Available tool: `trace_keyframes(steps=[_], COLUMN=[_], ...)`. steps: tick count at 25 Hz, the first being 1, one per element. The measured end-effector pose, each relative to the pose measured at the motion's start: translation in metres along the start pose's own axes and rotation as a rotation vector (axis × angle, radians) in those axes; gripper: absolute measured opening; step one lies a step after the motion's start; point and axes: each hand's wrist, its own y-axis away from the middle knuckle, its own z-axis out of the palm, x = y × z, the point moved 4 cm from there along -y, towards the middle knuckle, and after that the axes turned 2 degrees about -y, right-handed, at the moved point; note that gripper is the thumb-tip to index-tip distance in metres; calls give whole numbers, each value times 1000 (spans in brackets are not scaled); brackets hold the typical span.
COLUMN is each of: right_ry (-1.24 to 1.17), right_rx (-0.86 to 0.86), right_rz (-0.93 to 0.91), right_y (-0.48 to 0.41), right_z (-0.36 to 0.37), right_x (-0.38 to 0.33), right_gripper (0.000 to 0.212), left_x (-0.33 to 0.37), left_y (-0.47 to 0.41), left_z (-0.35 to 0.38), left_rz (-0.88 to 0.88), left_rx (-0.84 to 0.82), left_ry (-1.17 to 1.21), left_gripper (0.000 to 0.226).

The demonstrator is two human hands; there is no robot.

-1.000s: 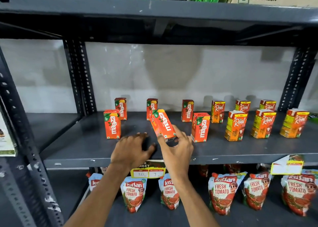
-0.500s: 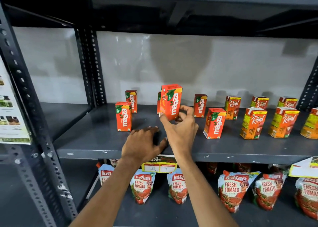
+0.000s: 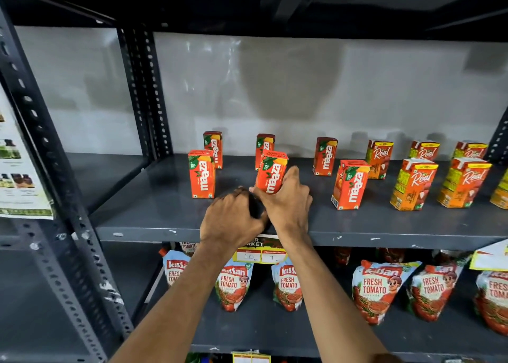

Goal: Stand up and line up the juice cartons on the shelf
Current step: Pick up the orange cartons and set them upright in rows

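My right hand (image 3: 286,200) grips the lower part of an orange Maaza juice carton (image 3: 272,171), held upright and slightly tilted over the grey shelf (image 3: 154,214). My left hand (image 3: 233,217) rests beside it on the shelf, fingers curled, touching the right hand. Other Maaza cartons stand upright: one front left (image 3: 201,173), one front right (image 3: 349,184), and three in the back row (image 3: 213,148) (image 3: 264,145) (image 3: 325,156). Several yellow-orange Real cartons (image 3: 413,183) stand to the right in two rows.
Dark slotted uprights (image 3: 143,93) frame the shelf on the left, another at far right. A price tag (image 3: 259,254) hangs from the shelf's front edge. Kissan tomato pouches (image 3: 378,288) fill the shelf below. A poster (image 3: 16,170) hangs at far left.
The carton in my right hand went from lying tilted to lifted upright, then came down lower toward the shelf between the front cartons. My left hand stayed put beside it.
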Motion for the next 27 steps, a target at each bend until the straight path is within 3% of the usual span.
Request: trace_keyframes(steps=[6,13,18,20,23,25,27], right_ry=[115,121,-106,-173,-138,-123,-83], right_rx=[-39,-53,-127,-38,274,437,429], right_rz=[-32,-18,-3,-95,-270,-212,-56], right_y=[2,2,12,25,34,25,9], right_z=[4,1,-14,-35,-79,-104,-113], right_x=[-2,-1,8,14,22,30,44], right_gripper=[74,72,64,57,51,66,87], left_x=[0,-7,-8,-10,-11,-6,3], left_y=[0,-4,-3,-5,-12,-19,-24], left_z=[0,10,10,8,5,4,8], left_rz=[-10,-38,-70,-85,-158,-243,-318], left_rx=[-3,-50,-137,-151,-97,-66,-95], left_ry=[8,29,128,237,405,465,471], left_gripper=[38,51,65,67,70,64,60])
